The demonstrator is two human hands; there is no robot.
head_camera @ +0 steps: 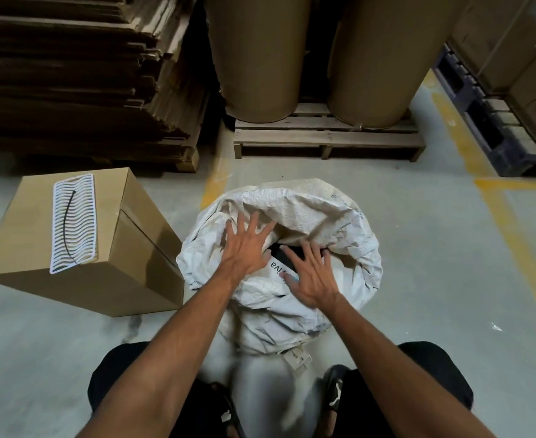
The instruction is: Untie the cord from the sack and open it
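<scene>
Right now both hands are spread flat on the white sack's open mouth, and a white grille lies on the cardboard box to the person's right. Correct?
Not quite. In the head view the cardboard box with the white grille is on the person's left. The left hand and right hand are spread on the white sack.

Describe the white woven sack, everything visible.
The white woven plastic sack stands on the grey concrete floor, crumpled, its mouth open and rim rolled outward. Faint dark print runs along the rim. Inside, a dark item with a white label shows. The left hand and right hand rest spread on it.
</scene>
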